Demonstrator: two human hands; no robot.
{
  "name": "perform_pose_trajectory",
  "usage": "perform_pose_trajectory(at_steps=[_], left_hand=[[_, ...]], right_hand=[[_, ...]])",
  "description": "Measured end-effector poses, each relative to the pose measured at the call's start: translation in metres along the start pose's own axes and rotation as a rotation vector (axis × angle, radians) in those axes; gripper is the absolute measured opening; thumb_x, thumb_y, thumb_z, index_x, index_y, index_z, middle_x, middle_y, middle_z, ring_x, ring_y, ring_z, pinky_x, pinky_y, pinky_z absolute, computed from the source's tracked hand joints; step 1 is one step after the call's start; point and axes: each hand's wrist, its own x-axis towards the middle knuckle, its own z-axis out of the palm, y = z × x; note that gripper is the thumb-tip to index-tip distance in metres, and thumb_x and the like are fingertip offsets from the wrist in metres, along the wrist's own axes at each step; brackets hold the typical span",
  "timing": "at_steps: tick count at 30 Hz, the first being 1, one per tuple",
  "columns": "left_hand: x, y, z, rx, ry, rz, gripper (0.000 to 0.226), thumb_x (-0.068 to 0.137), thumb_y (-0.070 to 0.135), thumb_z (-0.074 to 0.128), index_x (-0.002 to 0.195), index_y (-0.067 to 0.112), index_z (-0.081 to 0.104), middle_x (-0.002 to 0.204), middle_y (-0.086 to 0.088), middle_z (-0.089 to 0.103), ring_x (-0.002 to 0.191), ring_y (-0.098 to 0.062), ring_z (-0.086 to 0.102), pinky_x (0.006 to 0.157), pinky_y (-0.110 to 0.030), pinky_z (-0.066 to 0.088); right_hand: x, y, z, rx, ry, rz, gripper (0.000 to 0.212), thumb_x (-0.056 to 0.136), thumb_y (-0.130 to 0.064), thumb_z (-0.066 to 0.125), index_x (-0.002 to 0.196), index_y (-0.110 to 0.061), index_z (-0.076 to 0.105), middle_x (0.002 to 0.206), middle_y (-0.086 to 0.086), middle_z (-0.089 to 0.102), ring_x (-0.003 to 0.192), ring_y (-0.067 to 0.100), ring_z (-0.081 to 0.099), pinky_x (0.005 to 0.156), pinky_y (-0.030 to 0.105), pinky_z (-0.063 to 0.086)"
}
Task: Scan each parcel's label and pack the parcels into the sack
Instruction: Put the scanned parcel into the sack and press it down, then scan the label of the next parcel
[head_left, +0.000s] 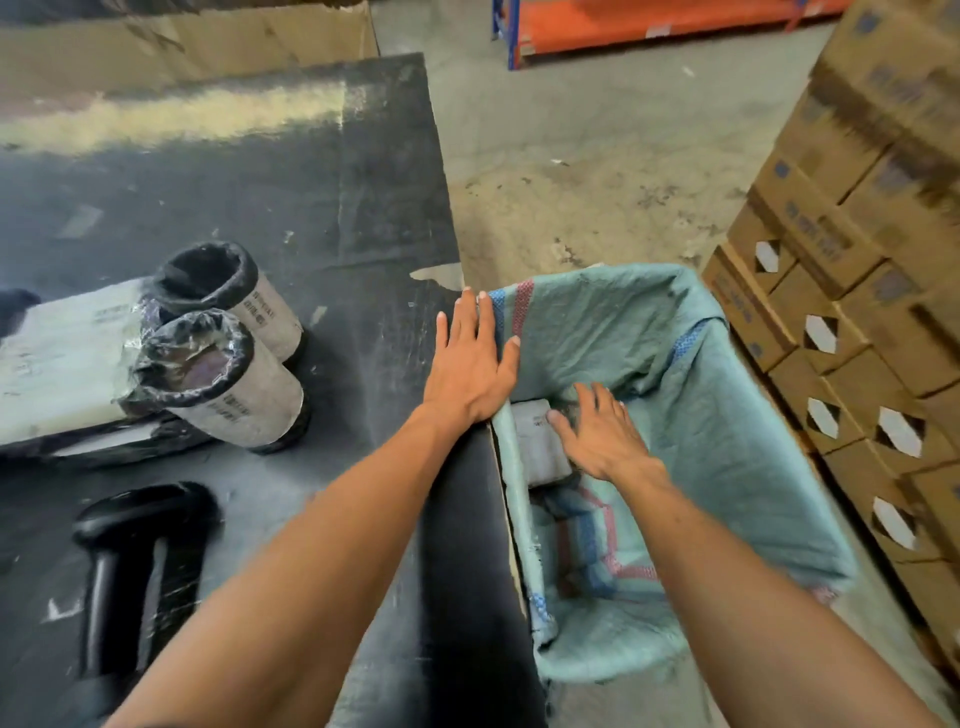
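Note:
A green woven sack (727, 431) hangs open off the right edge of the black table (291, 197). A grey wrapped parcel (535, 441) lies inside the sack. My right hand (602, 436) is down in the sack's mouth, fingers straight, just right of that parcel and holding nothing. My left hand (470, 358) lies flat, fingers spread, on the table edge and the sack's rim. Two cylindrical parcels (228, 364) in black film with white labels sit on the table's left, beside a flat white parcel (57, 358). A black handheld scanner (140, 566) lies at the near left.
Stacked cardboard cartons (857, 260) rise close to the right of the sack. A large flattened carton (182, 41) stands behind the table. An orange and blue rack (649, 21) stands across the concrete floor (597, 156).

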Motion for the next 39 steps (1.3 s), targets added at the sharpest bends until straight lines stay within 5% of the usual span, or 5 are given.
perform_pose_trajectory(at_steps=[8, 15, 23, 31, 39], left_hand=[[-0.023, 0.009, -0.065, -0.142, 0.123, 0.048, 0.053, 0.097, 0.049, 0.053, 0.123, 0.003, 0.054, 0.126, -0.017, 0.058, 0.118, -0.036, 0.054, 0.098, -0.042, 0.041], [-0.030, -0.028, -0.212, -0.086, 0.371, 0.156, 0.054, 0.094, 0.048, 0.054, 0.123, 0.002, 0.059, 0.121, -0.016, 0.061, 0.111, -0.035, 0.058, 0.093, -0.044, 0.047], [-0.076, -0.167, -0.309, -0.040, 0.388, -0.119, 0.045, 0.093, 0.051, 0.051, 0.089, 0.006, 0.053, 0.099, -0.017, 0.066, 0.077, -0.027, 0.053, 0.063, -0.034, 0.038], [-0.143, -0.261, -0.283, 0.105, 0.219, -0.314, 0.070, 0.096, 0.054, 0.050, 0.133, -0.005, 0.051, 0.134, -0.027, 0.053, 0.123, -0.041, 0.051, 0.097, -0.045, 0.045], [-0.151, -0.252, -0.257, 0.088, 0.135, -0.465, 0.089, 0.097, 0.063, 0.048, 0.150, -0.005, 0.025, 0.154, -0.025, 0.023, 0.134, -0.045, 0.036, 0.100, -0.049, 0.044]], right_hand=[[-0.078, -0.060, -0.060, 0.071, 0.152, 0.003, 0.078, 0.108, -0.061, 0.036, 0.167, -0.010, 0.023, 0.172, 0.015, 0.026, 0.159, 0.031, 0.024, 0.126, 0.044, 0.023], [-0.112, -0.173, -0.111, 0.089, 0.331, -0.102, 0.075, 0.106, -0.065, 0.038, 0.162, -0.017, 0.033, 0.168, 0.011, 0.034, 0.153, 0.031, 0.035, 0.120, 0.047, 0.031], [-0.135, -0.322, -0.122, 0.027, 0.439, -0.338, 0.080, 0.098, -0.076, 0.037, 0.150, -0.015, 0.049, 0.152, 0.010, 0.055, 0.140, 0.027, 0.051, 0.113, 0.043, 0.042], [-0.173, -0.418, -0.059, -0.121, 0.354, -0.531, 0.067, 0.099, -0.071, 0.045, 0.138, -0.018, 0.055, 0.136, 0.003, 0.061, 0.121, 0.025, 0.060, 0.097, 0.041, 0.048], [-0.201, -0.429, 0.037, -0.240, 0.158, -0.370, 0.074, 0.098, -0.071, 0.047, 0.145, -0.014, 0.046, 0.137, 0.015, 0.052, 0.124, 0.041, 0.059, 0.097, 0.048, 0.049]])
